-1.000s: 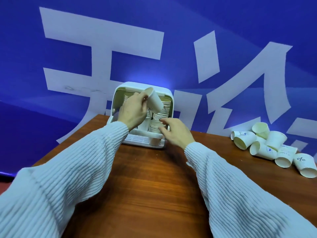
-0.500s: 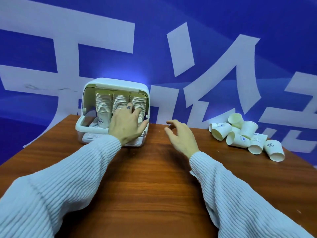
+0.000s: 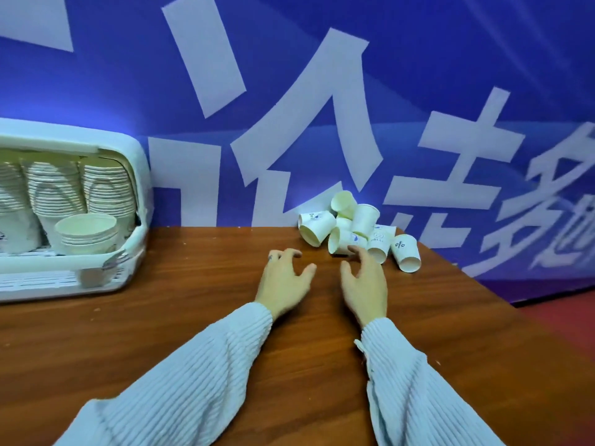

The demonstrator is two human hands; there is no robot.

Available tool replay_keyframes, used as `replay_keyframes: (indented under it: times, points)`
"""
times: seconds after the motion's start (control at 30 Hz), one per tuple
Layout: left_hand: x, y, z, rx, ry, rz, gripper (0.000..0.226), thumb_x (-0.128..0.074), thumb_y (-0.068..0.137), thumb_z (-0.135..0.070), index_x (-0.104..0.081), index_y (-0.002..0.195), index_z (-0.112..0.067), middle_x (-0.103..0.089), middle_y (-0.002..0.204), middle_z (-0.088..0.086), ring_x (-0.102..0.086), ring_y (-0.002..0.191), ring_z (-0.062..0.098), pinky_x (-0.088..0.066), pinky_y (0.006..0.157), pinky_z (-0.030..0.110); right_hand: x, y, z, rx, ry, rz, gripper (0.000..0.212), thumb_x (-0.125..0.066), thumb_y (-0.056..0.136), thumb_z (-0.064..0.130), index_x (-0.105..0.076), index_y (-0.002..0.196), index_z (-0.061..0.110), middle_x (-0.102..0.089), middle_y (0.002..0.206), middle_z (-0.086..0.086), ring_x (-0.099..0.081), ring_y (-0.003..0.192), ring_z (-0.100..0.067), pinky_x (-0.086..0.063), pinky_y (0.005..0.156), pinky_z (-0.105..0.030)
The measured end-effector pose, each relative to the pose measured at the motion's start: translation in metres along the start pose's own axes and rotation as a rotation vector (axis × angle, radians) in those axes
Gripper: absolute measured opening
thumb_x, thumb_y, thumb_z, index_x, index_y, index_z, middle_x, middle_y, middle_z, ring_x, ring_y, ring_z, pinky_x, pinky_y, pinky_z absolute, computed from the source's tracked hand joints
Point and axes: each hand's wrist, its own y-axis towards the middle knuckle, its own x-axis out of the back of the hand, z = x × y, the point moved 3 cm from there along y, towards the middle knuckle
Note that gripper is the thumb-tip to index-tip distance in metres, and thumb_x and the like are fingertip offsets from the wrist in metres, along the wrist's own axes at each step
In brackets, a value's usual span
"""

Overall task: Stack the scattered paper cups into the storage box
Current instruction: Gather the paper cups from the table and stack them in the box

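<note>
A heap of several white paper cups (image 3: 354,228) lies at the table's far edge against the blue wall. My left hand (image 3: 285,281) and my right hand (image 3: 365,281) hover side by side over the wooden table just in front of the heap, both empty with fingers loosely spread. The fingertips of my right hand are close to the nearest cups. The white storage box (image 3: 138,188) stands at the far left, partly cut off, holding tall stacks of cups and a short stack (image 3: 87,233) at its front.
The wooden table (image 3: 199,317) stretches between the box and the heap. Its right edge runs diagonally, with red floor (image 3: 566,313) beyond. A blue banner with large white characters backs the table.
My left hand has left the box and come right, empty, beside my right hand. Both hands have moved toward the cup heap, and the view has swung right.
</note>
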Motion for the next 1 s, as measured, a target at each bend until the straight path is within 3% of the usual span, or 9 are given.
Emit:
replay_keyframes:
  times: [0.17,0.37,0.5,0.6,0.87,1.0]
  points:
    - [-0.032,0.042,0.0,0.159,0.004,-0.038,0.067,-0.057,0.087,-0.067,-0.047,0.14,-0.027,-0.044,0.142,0.005,-0.053,0.126,0.029,-0.037,0.112,0.049,-0.016,0.035,-0.02,0.108,-0.226,-0.061,0.05,-0.06,0.094,0.021,-0.056,0.143,0.026,-0.06,0.139,0.0,-0.048,0.132,-0.024,-0.039,0.11,-0.039]
    - [-0.046,0.067,0.006,-0.001,0.165,-0.043,0.06,-0.057,0.087,-0.064,-0.049,0.139,-0.035,-0.043,0.144,-0.001,-0.047,0.132,0.024,-0.033,0.108,0.047,-0.042,0.065,-0.023,0.262,-0.498,0.063,0.058,-0.058,0.093,0.011,-0.054,0.144,0.038,-0.03,0.164,-0.008,-0.024,0.152,-0.029,-0.027,0.121,-0.044]
    - [-0.05,0.079,0.005,-0.079,0.149,0.032,0.044,-0.059,0.087,-0.063,-0.056,0.128,-0.05,-0.04,0.144,-0.01,-0.031,0.139,0.021,-0.026,0.109,0.044,-0.047,0.068,-0.027,0.275,-0.514,0.101,0.048,-0.061,0.093,0.012,-0.066,0.134,0.036,-0.026,0.167,-0.01,-0.018,0.155,-0.031,-0.022,0.125,-0.046]
    - [-0.05,0.09,0.004,-0.062,0.07,0.089,0.038,-0.059,0.087,-0.065,-0.058,0.124,-0.056,-0.036,0.151,-0.012,-0.02,0.146,0.018,-0.019,0.113,0.044,-0.052,0.068,-0.03,0.215,-0.468,0.133,0.046,-0.056,0.095,0.017,-0.062,0.137,0.034,-0.021,0.168,-0.015,-0.014,0.156,-0.032,-0.021,0.125,-0.045]
    - [-0.051,0.098,-0.004,0.006,-0.052,0.124,0.055,-0.046,0.097,-0.062,-0.048,0.147,-0.039,-0.035,0.158,-0.011,-0.011,0.153,0.011,-0.008,0.121,0.042,-0.057,0.063,-0.03,0.082,-0.46,0.217,0.055,-0.055,0.094,0.029,-0.051,0.149,0.026,-0.021,0.169,-0.01,-0.019,0.156,-0.027,-0.023,0.123,-0.041]
    - [-0.049,0.098,0.001,-0.031,-0.135,0.074,0.049,-0.051,0.094,-0.061,-0.059,0.137,-0.037,-0.049,0.148,-0.012,-0.035,0.144,0.014,-0.02,0.12,0.043,-0.055,0.061,-0.026,0.094,-0.477,0.154,0.056,-0.053,0.096,0.031,-0.05,0.15,0.015,-0.034,0.166,-0.004,-0.029,0.151,-0.025,-0.03,0.119,-0.041]
